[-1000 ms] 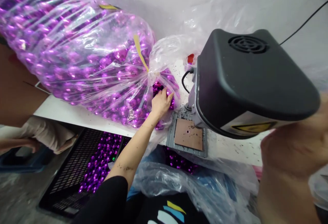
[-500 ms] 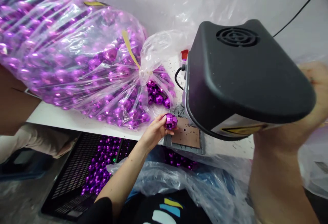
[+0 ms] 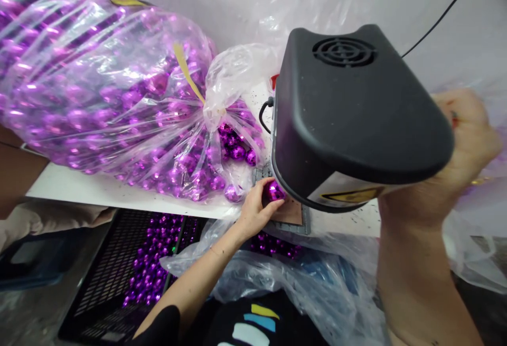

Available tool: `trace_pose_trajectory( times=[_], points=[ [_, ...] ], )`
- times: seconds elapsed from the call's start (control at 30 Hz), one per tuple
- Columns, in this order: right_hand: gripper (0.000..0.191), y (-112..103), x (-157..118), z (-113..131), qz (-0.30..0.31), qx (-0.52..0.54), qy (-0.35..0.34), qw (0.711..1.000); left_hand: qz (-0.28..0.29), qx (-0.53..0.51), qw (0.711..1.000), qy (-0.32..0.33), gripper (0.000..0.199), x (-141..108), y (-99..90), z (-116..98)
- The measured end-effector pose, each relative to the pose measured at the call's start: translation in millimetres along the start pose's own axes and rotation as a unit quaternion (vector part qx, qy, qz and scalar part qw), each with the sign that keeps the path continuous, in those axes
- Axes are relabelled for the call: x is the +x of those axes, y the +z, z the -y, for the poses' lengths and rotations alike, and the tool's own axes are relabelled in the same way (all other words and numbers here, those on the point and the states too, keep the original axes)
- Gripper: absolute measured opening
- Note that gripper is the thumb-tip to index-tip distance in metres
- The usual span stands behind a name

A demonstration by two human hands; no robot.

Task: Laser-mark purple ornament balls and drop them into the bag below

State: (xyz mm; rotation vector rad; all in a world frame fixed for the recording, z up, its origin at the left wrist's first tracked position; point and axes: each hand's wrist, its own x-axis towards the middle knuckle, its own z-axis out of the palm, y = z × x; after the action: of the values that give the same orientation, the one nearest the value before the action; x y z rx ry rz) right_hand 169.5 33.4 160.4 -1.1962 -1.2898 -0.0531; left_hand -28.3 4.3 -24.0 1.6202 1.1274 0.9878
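Observation:
A shiny purple faceted ball [image 3: 274, 191] sits between the thumb and fingers of my left hand [image 3: 255, 209], over the brown board [image 3: 292, 213] on a grey base plate [image 3: 306, 220]. Right above it looms the black housing [image 3: 356, 119] of a machine, with a round vent on top and a yellow warning label. My right hand [image 3: 467, 140] is curled at the housing's right side; what its fingers grip is hidden behind the housing.
A big clear bag [image 3: 103, 87] of purple balls lies on the white table [image 3: 75, 182], tied with a yellow strip. Below stands a black crate [image 3: 91, 277] with more balls. Clear plastic sheeting [image 3: 245, 267] drapes over my lap. A person's leg [image 3: 43, 219] shows at left.
My left hand has moved the purple ball right and slightly down on the board, under the machine. The whole view has shifted a little; my right hand stays at the housing.

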Motion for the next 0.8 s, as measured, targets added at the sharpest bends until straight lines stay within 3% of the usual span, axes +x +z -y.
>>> trace_pose_trajectory(
  times=[0.13, 0.27, 0.37, 0.53, 0.8],
  points=[
    [0.036, 0, 1, 0, 0.0, 0.01, 0.0, 1.0, 0.04, 0.108, 0.991, 0.075, 0.049, -2, 0.6, 0],
    [0.038, 0, 1, 1, 0.005, 0.004, 0.008, 1.0, 0.059, 0.161, 0.979, 0.107, 0.043, -4, 3.8, -2],
    [0.038, 0, -1, 0, 0.002, -0.009, 0.003, 1.0, 0.051, 0.157, 0.98, 0.109, 0.04, -4, 9.5, -1],
    [0.036, 0, -2, -2, 0.004, -0.013, 0.004, 1.0, -0.028, 0.144, 0.985, 0.096, 0.046, -2, 19.5, -1],
    [0.035, -1, -3, 3, 0.008, -0.03, 0.006, 1.0, 0.021, 0.215, 0.974, 0.072, 0.033, 0, 17.8, -13]
  ],
)
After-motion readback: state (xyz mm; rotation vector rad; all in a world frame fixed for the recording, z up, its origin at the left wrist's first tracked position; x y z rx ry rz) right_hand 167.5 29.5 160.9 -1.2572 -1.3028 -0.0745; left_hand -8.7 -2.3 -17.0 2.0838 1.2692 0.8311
